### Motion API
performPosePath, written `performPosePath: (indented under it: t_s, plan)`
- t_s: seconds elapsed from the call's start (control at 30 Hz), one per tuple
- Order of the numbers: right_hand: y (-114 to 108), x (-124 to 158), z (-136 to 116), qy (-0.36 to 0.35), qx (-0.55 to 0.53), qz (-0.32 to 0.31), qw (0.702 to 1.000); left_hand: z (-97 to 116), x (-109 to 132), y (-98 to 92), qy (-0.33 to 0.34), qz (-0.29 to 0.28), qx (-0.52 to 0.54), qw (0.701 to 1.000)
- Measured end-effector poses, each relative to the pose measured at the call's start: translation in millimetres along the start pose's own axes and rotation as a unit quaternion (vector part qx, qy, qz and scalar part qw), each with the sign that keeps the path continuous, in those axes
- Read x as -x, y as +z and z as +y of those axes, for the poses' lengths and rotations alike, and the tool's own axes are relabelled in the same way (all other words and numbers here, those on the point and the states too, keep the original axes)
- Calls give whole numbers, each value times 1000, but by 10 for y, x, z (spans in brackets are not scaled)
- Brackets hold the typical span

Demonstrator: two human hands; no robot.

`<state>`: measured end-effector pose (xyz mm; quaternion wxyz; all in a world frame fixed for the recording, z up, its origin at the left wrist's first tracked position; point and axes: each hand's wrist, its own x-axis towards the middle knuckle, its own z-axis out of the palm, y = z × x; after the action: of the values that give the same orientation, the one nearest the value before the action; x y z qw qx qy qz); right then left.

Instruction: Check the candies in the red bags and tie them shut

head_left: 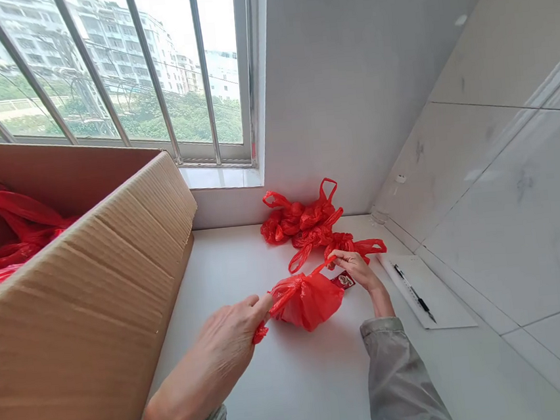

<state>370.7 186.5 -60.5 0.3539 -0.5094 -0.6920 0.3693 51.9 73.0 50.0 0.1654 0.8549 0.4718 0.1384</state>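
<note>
A red plastic bag (313,301) with something bulky inside sits on the white surface in front of me. Its neck is gathered in a twist or knot at the top. My left hand (237,330) is closed round one end of the bag's gathered plastic, a bit poking out below the fingers. On the other side, my right hand (356,270) pinches a thin stretched handle of the same bag. A small dark red packet (345,279) with pale print lies just beneath my right hand. What the bag contains is hidden.
Several tied red bags (306,224) lie heaped against the wall. At left stands a large cardboard box (94,287) holding more red plastic. A pen (415,294) rests on white paper (447,303) at right. Behind is a barred window (173,81).
</note>
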Motion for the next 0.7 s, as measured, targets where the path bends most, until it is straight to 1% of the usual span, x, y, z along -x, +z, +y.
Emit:
performPosePath:
  t_s: [0.1,0.2,0.27,0.3,0.33,0.43,0.47,0.5,0.57,0.63,0.67,0.7]
  plan:
    - [-2,-4,-56,-20,-8,20,1000,-5,28,-19,-3,-9,5,1000]
    - [12,-16,-181,-48,-7,58,997,-19,68,-67,-6,-14,-15,1000]
    - [51,-34,-241,-55,7,87,995,-75,89,-104,-18,-10,-39,999]
    - [77,-39,-248,-53,20,90,994,-123,99,-119,-26,-8,-48,998]
    - [103,-39,-237,-45,36,78,995,-183,111,-130,-30,-7,-51,998]
    - [140,27,-152,12,108,-13,994,-392,180,-135,-39,13,-25,999]
    - [131,70,-137,34,134,-28,990,-449,215,-127,-42,31,-11,999]
    - [113,120,-148,49,155,-26,986,-490,254,-114,-46,53,0,998]
    - [67,224,-275,43,186,17,981,-498,326,-68,-41,92,15,995]
    - [58,313,-534,6,203,55,978,-398,376,9,-13,99,19,995]
    - [85,348,-689,-16,209,56,976,-313,389,60,2,98,20,995]
    - [139,377,-840,-34,211,37,976,-212,396,118,14,90,16,996]
